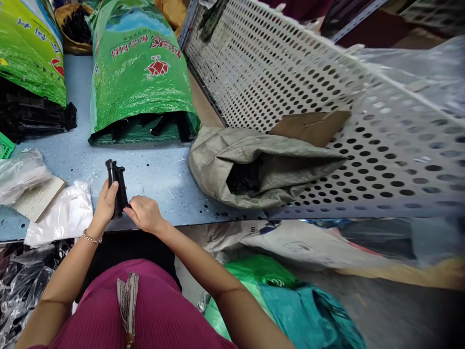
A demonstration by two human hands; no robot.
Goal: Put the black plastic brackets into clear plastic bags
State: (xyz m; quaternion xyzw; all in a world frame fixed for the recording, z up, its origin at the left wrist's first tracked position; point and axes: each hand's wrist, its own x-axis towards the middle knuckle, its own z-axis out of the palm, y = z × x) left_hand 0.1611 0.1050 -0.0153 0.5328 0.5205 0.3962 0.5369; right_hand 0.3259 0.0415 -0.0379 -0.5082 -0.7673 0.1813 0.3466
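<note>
My left hand (106, 199) is closed around a long black plastic part (119, 189), its thumb lying along the side. The part is held upright and slightly tilted above the near edge of the blue table. My right hand (144, 212) is closed, with thumb and forefinger pinching at the part's lower right end. What exactly those fingertips grip is partly hidden. Beyond my hands lies a green printed sack (141, 72), its mouth toward me and dark parts inside. To the right, a grey woven sack (218, 160) opens on more black pieces.
A perforated white panel (276, 68) borders the table (152, 167) on the right. Black parts (32, 116) spill from another green sack (32, 43) at left. White plastic bags (65, 213) lie by the left edge. Green and teal sacks (305, 310) sit on the floor.
</note>
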